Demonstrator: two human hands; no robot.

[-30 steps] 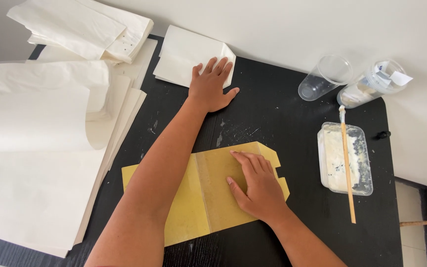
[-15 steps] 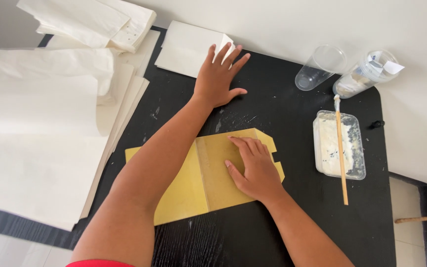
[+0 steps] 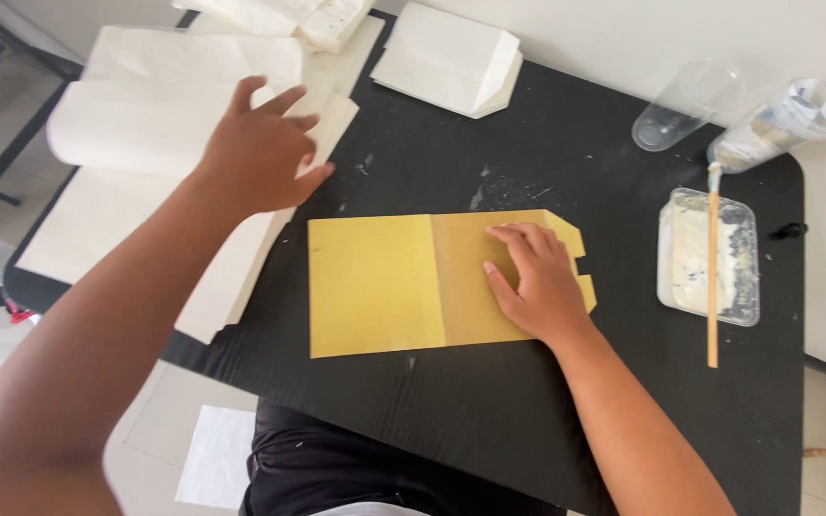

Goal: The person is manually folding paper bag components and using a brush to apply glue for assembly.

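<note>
Here, in the head view, the yellow folded sheet (image 3: 413, 282) lies flat on the black worktop (image 3: 547, 420), long axis running left to right. The right hand (image 3: 539, 282) presses it flat near its notched right end, grip spread. The left hand (image 3: 258, 153), fingers open and holding nothing, hovers well left of the sheet above the stack of white paper (image 3: 136, 182), though blur hides any contact.

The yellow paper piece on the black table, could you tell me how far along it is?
Done: the yellow paper lies folded, one flap overlapping the middle. In hand: the right hand presses that flap flat, while the left hand hovers open over the white sheets. Left: the notched end looks unfolded; the paste tray and stick lie untouched.
</note>
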